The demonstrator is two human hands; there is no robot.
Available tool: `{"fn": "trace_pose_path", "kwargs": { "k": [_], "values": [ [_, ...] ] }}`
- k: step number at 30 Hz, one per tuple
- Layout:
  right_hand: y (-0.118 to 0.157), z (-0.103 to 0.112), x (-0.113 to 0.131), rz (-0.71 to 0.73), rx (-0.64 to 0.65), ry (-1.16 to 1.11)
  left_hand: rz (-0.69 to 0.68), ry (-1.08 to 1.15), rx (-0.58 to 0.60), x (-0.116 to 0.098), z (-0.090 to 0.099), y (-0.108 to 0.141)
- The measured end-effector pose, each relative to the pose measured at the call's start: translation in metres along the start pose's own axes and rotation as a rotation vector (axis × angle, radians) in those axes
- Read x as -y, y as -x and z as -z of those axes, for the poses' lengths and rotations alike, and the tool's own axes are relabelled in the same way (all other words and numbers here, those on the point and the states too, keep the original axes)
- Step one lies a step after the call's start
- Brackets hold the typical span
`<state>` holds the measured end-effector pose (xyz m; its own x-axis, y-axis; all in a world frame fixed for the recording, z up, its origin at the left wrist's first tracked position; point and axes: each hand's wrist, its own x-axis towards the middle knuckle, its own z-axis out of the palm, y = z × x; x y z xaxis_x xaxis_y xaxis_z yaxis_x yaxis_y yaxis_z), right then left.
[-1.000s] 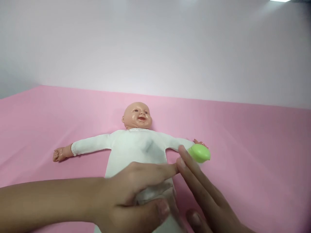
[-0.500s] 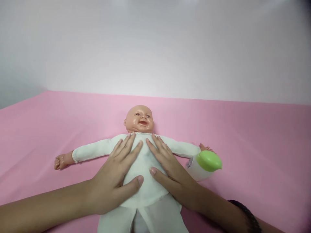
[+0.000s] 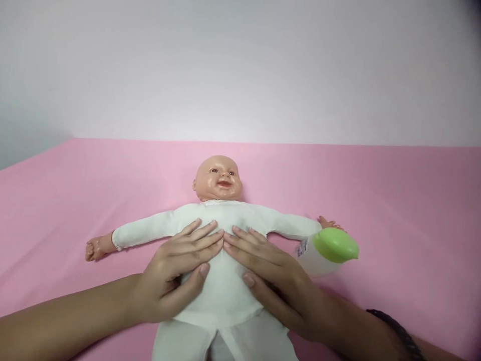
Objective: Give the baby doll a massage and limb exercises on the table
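Head view, upper part: pale wall [image 3: 240, 70], plain, darkened toward the upper right corner. Below the wall: pink sheet [image 3: 406, 215], spread flat, faintly creased at left. Centred on the sheet: doll [image 3: 229, 296], lying on its back, head away from the camera, legs cut off by the lower border. Dressed in white top [image 3: 218, 213] with long sleeves and pale trousers [image 3: 184, 343]. Arms stretched out to both sides, bare doll hands beyond the cuffs.

On the doll's chest, from the near side: left hand [image 3: 169, 265], laid flat over the view-left half, fingers extended and lightly spread, thumb set apart. Opposite: right hand [image 3: 278, 276], likewise flat and wide, thumb set apart. At mid-chest: index fingertips of both hands, apparently touching.

Beside the doll, at view right: translucent bottle [image 3: 317, 265], near the doll's outstretched arm and the right forearm. Contact between bottle and sleeve: cannot tell. On top of the bottle: light green cap [image 3: 336, 245]. Around the right forearm: dark braided band [image 3: 396, 331]. On the bottle's side: dark label [image 3: 301, 247], too small to read.
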<state>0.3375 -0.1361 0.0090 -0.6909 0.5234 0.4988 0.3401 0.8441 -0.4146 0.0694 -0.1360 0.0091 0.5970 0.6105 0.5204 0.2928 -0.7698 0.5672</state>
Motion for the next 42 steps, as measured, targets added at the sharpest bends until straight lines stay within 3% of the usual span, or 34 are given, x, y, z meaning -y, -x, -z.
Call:
{"fn": "trace_pose_path", "kwargs": {
  "k": [4,6,9,11,14,18,23,27,30,34,38,42],
  "values": [
    [0.004,0.002,-0.001,-0.131,0.107,0.025,0.111,-0.066,0.126,-0.005,0.004,0.001],
    [0.008,-0.001,-0.002,-0.183,0.065,0.052,0.222,-0.126,0.118,-0.007,0.003,0.002],
    [0.011,-0.009,-0.004,-0.198,-0.084,0.117,0.31,-0.195,0.004,-0.004,-0.003,0.006],
    [0.011,-0.011,-0.004,-0.169,-0.2,0.172,0.258,-0.208,-0.077,-0.001,-0.006,0.007],
    [0.006,-0.01,-0.002,-0.054,-0.312,0.188,0.024,-0.209,-0.137,0.004,-0.006,0.004],
    [0.001,-0.003,0.0,0.112,-0.25,0.07,-0.184,-0.186,-0.114,0.005,-0.001,0.0],
    [0.001,0.002,-0.003,0.049,-0.001,0.008,-0.189,-0.19,0.022,0.007,0.004,0.002],
    [0.003,0.002,-0.005,-0.061,0.109,0.007,-0.07,-0.195,0.102,0.006,0.004,0.004],
    [0.006,-0.003,-0.007,-0.134,0.065,0.013,0.073,-0.224,0.112,0.003,0.003,0.004],
    [0.009,-0.011,-0.009,-0.201,-0.087,0.054,0.171,-0.252,-0.002,0.004,-0.002,0.007],
    [0.006,-0.01,-0.005,-0.081,-0.256,0.095,0.051,-0.243,-0.1,0.005,-0.003,0.005],
    [0.001,-0.005,-0.002,0.088,-0.257,0.003,-0.122,-0.191,-0.094,0.002,0.0,-0.001]
  ]
}}
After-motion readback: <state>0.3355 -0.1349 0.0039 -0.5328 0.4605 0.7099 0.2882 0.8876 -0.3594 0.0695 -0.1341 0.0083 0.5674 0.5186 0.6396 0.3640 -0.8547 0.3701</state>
